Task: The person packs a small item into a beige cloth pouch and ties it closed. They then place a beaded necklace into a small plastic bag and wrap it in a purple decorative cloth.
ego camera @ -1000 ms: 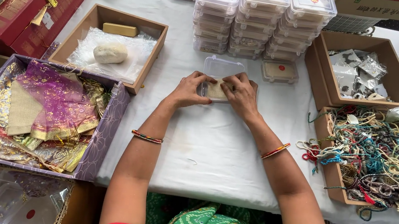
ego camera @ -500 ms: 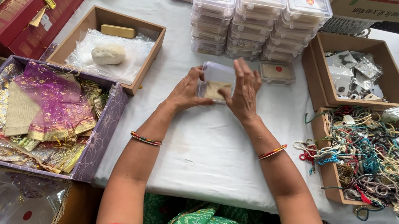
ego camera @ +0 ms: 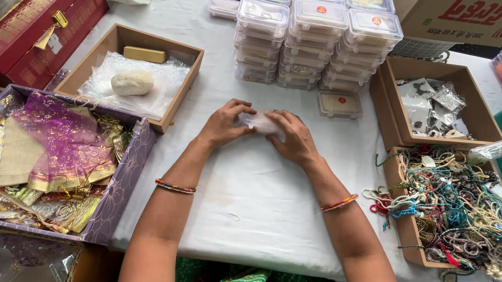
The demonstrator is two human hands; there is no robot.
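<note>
My left hand (ego camera: pixel 223 123) and my right hand (ego camera: pixel 292 138) meet over the white tablecloth (ego camera: pixel 258 192) at the table's middle. Between their fingers sits a small clear plastic box (ego camera: pixel 259 122), held from both sides and mostly hidden by my fingers. I cannot tell what lies inside it. Each wrist wears a beaded bangle.
Stacks of clear lidded boxes (ego camera: pixel 313 35) stand just beyond my hands, one single box (ego camera: pixel 339 104) beside them. A brown tray (ego camera: pixel 129 77) with a pale lump is at the left, a purple box of shiny pouches (ego camera: pixel 41 161) nearer. Trays of packets (ego camera: pixel 434 105) and tangled beaded cords (ego camera: pixel 457 208) sit right.
The box's clear lid stood raised between my hands half a second ago; now it is down and both hands are closed around the box.
</note>
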